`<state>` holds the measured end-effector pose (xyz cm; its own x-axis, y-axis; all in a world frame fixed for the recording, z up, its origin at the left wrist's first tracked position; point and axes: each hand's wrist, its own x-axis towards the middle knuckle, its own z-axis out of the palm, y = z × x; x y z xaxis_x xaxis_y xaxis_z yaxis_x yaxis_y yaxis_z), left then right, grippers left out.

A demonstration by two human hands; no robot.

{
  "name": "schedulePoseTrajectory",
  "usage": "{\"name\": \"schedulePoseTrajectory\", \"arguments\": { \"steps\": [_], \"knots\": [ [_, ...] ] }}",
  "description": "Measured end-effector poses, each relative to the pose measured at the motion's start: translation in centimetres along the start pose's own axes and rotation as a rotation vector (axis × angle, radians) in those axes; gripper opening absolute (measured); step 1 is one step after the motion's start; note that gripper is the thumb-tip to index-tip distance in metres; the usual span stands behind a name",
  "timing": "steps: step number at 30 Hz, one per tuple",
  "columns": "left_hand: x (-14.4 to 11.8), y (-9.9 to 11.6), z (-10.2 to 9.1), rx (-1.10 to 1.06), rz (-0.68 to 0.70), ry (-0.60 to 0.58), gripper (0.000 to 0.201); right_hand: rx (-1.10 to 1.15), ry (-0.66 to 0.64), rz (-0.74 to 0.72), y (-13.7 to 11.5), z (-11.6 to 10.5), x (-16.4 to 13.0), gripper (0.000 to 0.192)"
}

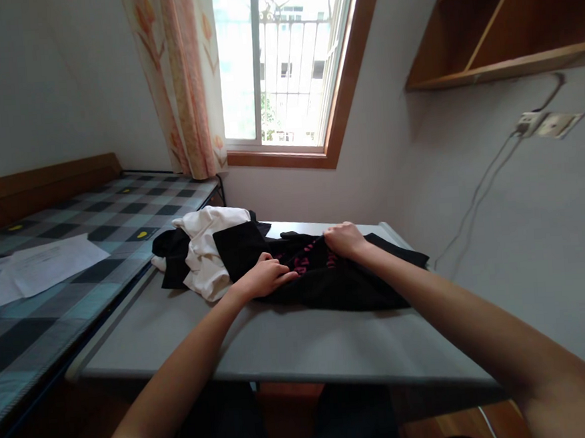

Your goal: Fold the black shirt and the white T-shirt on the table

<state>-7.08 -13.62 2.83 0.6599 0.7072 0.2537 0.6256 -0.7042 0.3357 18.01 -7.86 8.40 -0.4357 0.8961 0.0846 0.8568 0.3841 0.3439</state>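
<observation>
A black T-shirt (pixel 337 289) with pink print across it lies spread and rumpled on the grey table. My right hand (pixel 345 240) is closed in a fist on the shirt's far side, lifting a fold of the cloth. Lower and to the left, my left hand (pixel 268 276) has its fingers curled on the printed part, with the thumb pointing right; the fingertips are partly hidden in the cloth. Just left of the shirt, a white garment (pixel 206 241) is heaped with black cloth (pixel 241 246) over and beside it.
The table (pixel 292 352) stands against the wall under a barred window (pixel 286 66). At left is a bed with a checked cover (pixel 97 222) and paper sheets (pixel 55 262). A wooden shelf (pixel 512 63) and a socket with cables (pixel 531 124) are on the right wall.
</observation>
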Motion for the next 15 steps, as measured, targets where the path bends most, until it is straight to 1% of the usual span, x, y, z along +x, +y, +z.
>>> {"name": "schedulePoseTrajectory", "arguments": {
  "steps": [2,4,5,6,8,10,11,12,14,15],
  "knots": [
    [0.1,0.1,-0.2,0.055,-0.024,0.095,0.052,0.028,0.066,0.172,2.2,-1.6,0.3,0.030],
    [0.1,0.1,-0.4,0.091,-0.074,0.208,0.053,0.098,0.130,0.364,5.1,-3.4,0.4,0.030],
    [0.1,0.0,-0.5,0.097,-0.100,0.256,0.051,0.151,0.186,0.465,6.6,-4.4,0.3,0.028],
    [0.1,0.0,-0.5,0.090,-0.114,0.296,0.048,0.221,0.265,0.545,8.1,-5.4,0.2,0.027],
    [0.1,-0.2,-0.5,0.025,-0.112,0.348,0.036,0.416,0.490,0.699,10.6,-7.7,-0.1,0.025],
    [0.2,-0.3,-0.3,-0.061,-0.076,0.367,0.027,0.727,0.666,0.810,12.5,-10.0,-0.4,0.030],
    [0.2,-0.4,-0.2,-0.086,-0.059,0.366,0.026,0.925,0.705,0.853,13.1,-11.1,-0.4,0.031],
    [0.2,-0.4,-0.1,-0.094,-0.047,0.359,0.025,1.108,0.717,0.833,13.6,-12.0,-0.5,0.029],
    [0.2,-0.6,0.2,-0.087,-0.034,0.337,0.025,1.357,0.764,0.726,14.0,-13.5,-0.5,0.026],
    [0.2,-0.8,0.3,-0.089,-0.030,0.324,0.025,1.410,0.791,0.656,14.0,-13.9,-0.6,0.025]
  ]
}}
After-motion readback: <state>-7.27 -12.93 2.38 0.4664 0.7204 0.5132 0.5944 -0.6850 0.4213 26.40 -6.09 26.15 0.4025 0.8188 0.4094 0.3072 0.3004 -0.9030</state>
